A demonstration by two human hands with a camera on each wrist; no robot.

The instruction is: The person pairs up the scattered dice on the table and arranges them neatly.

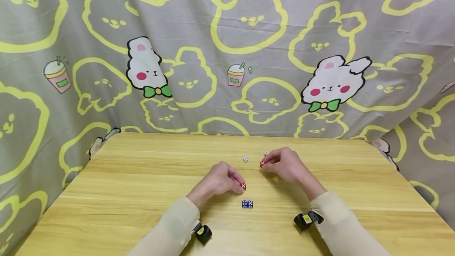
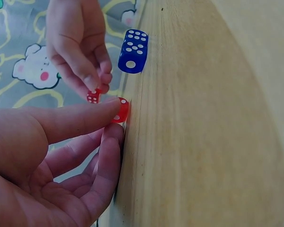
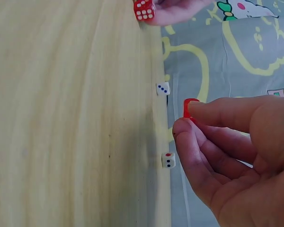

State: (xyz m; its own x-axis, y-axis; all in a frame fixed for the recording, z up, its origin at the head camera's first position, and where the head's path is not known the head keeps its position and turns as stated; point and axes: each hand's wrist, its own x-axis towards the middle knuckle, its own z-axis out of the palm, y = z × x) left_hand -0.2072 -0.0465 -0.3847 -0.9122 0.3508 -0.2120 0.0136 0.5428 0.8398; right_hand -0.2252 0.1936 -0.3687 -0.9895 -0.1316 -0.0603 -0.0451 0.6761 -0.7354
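Note:
My left hand (image 1: 221,179) pinches a red die (image 1: 243,187) with white dots between thumb and fingertips, low over the table. Farther back and to the right, my right hand (image 1: 284,164) pinches another red die (image 1: 262,164); in the right wrist view that red die (image 3: 187,109) appears held above the tabletop. Two blue dice (image 1: 247,204) sit side by side, touching, just nearer than the left hand. Of two white dice, one (image 1: 245,159) lies left of the right fingertips, and the other (image 1: 266,153) is partly hidden behind the right hand.
The wooden table (image 1: 142,192) reaches back to a grey curtain (image 1: 199,31) with yellow outlines and white rabbits, which also hangs at both sides. Black wrist cameras are strapped on the left wrist (image 1: 203,234) and the right wrist (image 1: 303,221).

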